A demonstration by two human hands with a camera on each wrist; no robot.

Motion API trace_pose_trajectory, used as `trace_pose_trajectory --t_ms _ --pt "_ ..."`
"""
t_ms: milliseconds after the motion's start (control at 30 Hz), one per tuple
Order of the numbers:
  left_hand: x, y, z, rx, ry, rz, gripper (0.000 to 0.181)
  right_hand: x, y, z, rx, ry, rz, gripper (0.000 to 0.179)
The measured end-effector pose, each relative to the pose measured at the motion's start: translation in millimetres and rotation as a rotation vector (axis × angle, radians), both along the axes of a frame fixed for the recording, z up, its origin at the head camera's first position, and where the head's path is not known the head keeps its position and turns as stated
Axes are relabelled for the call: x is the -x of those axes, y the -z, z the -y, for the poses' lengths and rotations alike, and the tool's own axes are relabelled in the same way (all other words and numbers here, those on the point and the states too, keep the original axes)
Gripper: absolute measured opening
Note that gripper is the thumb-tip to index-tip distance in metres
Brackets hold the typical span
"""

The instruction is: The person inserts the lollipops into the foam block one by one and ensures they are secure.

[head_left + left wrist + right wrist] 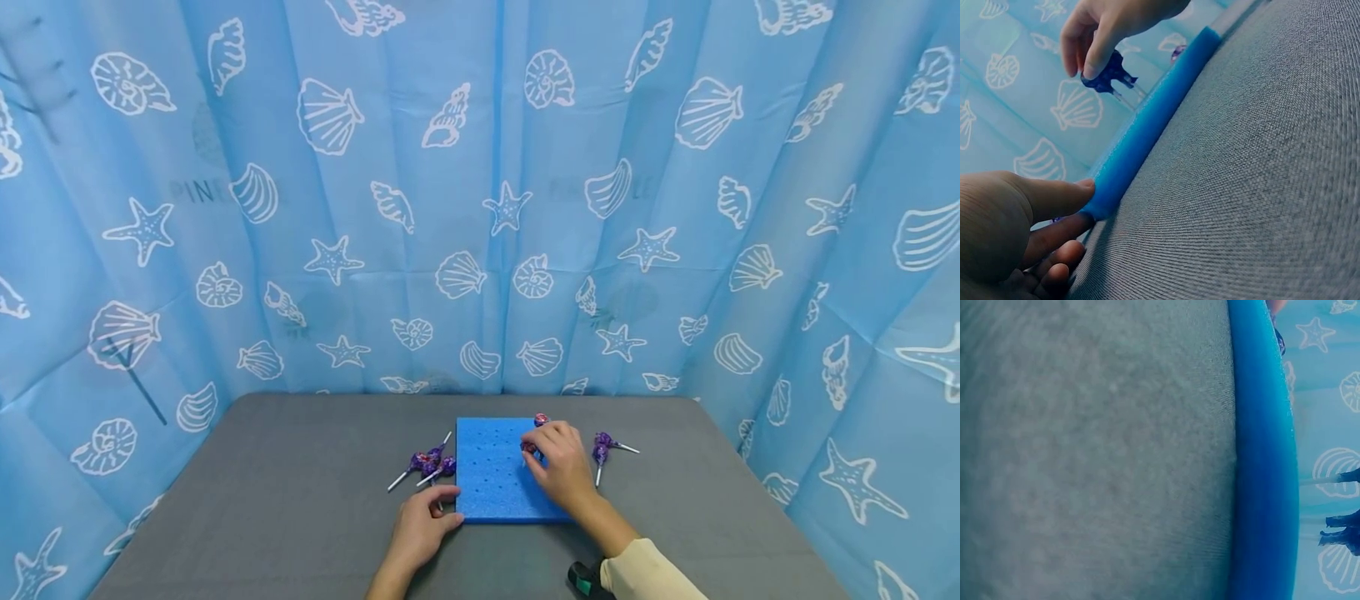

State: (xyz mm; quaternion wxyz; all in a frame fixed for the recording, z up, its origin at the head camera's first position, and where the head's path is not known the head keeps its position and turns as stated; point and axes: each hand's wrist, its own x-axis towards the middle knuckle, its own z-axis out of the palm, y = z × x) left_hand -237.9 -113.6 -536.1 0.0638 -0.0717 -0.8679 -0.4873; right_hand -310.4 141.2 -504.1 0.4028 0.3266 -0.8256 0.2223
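Note:
A blue foam board (pixel 498 505) with rows of small holes lies flat on the table. At its near left corner my left hand (pixel 418 527) pinches the edge, thumb on the front side and index finger along the left. My right hand (pixel 562 467) is over the board's right half, thumb and fingers around the wrapped head of a lollipop (pixel 528 447). In the left wrist view its stick points down at the board. Another lollipop (pixel 542 420) stands upright by the far edge. The right wrist view shows wrapped lollipops (pixel 1342 537) on sticks above the board.
Several purple-wrapped lollipops (pixel 427 461) lie in a loose pile left of the board. More lollipops (pixel 602 448) lie to its right. The table (pixel 315 492) is grey, and a blue shell-print curtain (pixel 480 208) hangs behind it.

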Motion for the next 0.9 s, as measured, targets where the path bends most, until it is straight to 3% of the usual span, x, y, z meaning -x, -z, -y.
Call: trace_pose_trajectory --t_ms 467,900 --pt "1.2 -1.4 -0.5 0.010 0.000 0.041 0.032 -2.5 -2.8 -2.4 0.023 -0.024 0.041 0.023" --pt "0.4 2.1 0.9 0.004 -0.002 -0.027 0.033 -10.4 -10.8 -11.6 0.056 0.048 0.084 0.028"
